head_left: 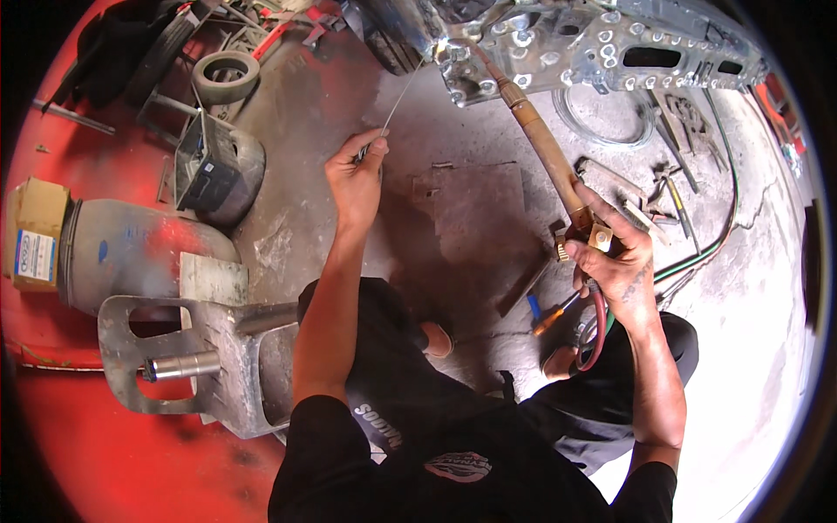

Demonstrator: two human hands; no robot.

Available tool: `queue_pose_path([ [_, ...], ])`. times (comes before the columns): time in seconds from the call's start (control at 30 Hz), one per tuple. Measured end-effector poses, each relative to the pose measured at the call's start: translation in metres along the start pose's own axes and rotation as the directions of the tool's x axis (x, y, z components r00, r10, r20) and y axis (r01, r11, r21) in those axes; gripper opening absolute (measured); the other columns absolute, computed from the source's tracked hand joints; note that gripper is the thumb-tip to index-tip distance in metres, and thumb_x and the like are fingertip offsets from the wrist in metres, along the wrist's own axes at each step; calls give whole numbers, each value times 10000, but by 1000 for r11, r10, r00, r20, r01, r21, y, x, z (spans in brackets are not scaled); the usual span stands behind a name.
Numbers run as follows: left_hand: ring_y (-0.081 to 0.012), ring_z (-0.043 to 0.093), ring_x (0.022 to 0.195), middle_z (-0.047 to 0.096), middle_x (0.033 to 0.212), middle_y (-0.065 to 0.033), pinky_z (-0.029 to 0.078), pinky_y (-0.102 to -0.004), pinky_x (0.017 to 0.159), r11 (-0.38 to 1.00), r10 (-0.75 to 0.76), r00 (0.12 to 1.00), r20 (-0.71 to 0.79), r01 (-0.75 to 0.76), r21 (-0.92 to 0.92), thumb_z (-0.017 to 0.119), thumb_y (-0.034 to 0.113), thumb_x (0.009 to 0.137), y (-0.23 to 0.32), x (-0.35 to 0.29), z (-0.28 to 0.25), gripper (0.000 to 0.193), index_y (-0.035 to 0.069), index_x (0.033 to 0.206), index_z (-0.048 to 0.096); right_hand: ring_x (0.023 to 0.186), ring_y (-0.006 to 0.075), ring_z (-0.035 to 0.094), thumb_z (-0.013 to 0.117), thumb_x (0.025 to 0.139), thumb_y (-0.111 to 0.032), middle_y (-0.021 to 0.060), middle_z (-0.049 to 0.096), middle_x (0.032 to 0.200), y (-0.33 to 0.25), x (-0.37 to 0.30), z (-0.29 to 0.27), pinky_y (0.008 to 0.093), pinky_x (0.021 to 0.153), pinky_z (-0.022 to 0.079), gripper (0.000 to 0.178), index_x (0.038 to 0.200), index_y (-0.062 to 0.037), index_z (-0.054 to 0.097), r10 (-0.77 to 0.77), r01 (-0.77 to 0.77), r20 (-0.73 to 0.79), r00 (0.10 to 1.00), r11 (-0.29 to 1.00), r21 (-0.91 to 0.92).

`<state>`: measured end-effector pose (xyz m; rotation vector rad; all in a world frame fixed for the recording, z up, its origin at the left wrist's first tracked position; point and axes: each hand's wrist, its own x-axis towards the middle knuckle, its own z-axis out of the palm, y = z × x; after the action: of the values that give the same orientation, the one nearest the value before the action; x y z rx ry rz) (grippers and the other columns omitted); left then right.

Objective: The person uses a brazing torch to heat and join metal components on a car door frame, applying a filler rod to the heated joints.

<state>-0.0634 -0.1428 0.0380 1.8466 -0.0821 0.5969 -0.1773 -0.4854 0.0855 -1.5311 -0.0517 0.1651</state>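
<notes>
Between the fingers of my left hand (357,179) is a thin metal rod (403,94), its far end touching or very near a bright spot on a metal car frame panel (567,52). My right hand (621,261) is closed round the valve end of a gas welding torch (545,144). The torch tip reaches up and left to the same spot as the rod's end. From the torch, a red hose (599,336) and a green hose (689,261) run off. Round weld marks dot the panel.
A grey plastic chair (235,349) with a metal cylinder (181,365) stands at left, beside a drum (131,253) and a cardboard box (39,235). A screwdriver (554,315), clamps (689,131) and a wire coil (571,113) lie on the floor. A tyre (226,78) sits at far left.
</notes>
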Motion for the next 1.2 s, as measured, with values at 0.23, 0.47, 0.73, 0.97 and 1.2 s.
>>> queue_pose_path([
  [0.23, -76, 561, 782, 673, 861, -4, 445, -229, 704, 998, 36, 999, 0, -35, -59, 697, 23, 926, -4, 3, 6, 153, 0, 1069, 748, 573, 71, 588, 759, 863, 4, 30, 673, 896, 0, 0, 0, 213, 500, 489, 601, 1423, -106, 571, -16, 16, -19, 1000, 1000, 1],
  [0.47, -104, 604, 829, 694, 892, -25, 459, -249, 808, 999, -16, 1000, 14, 17, -39, 700, 51, 932, -6, 4, 4, 175, 2, 1094, 744, 575, 73, 591, 763, 861, -1, 35, 672, 909, -1, 0, 0, 214, 499, 491, 601, 1421, -109, 575, -25, 25, -7, 1000, 1000, -6],
  [0.73, -103, 608, 821, 694, 885, -28, 464, -249, 801, 994, -55, 998, 0, 55, -99, 703, 52, 932, -2, 1, 3, 171, 2, 1090, 744, 589, 74, 595, 775, 852, -10, 36, 661, 931, 0, 0, 1, 216, 494, 487, 598, 1411, -104, 585, -28, 28, -10, 1000, 1000, -1],
  [0.97, -107, 619, 824, 703, 919, -34, 476, -255, 805, 996, -48, 999, -13, 46, -76, 696, 34, 930, -6, 2, 2, 171, 4, 1091, 743, 595, 72, 594, 778, 851, -15, 34, 658, 947, 3, 1, 1, 216, 495, 491, 600, 1412, -101, 583, -50, 50, -15, 999, 999, -19],
  [1.2, -50, 519, 709, 668, 831, 2, 412, -216, 630, 995, 75, 997, -30, -76, -58, 694, 46, 939, -8, 3, 6, 139, 6, 1061, 746, 603, 68, 592, 778, 854, -24, 27, 653, 941, 2, 1, 1, 214, 501, 494, 598, 1413, -104, 582, -32, 32, -6, 999, 999, -32],
])
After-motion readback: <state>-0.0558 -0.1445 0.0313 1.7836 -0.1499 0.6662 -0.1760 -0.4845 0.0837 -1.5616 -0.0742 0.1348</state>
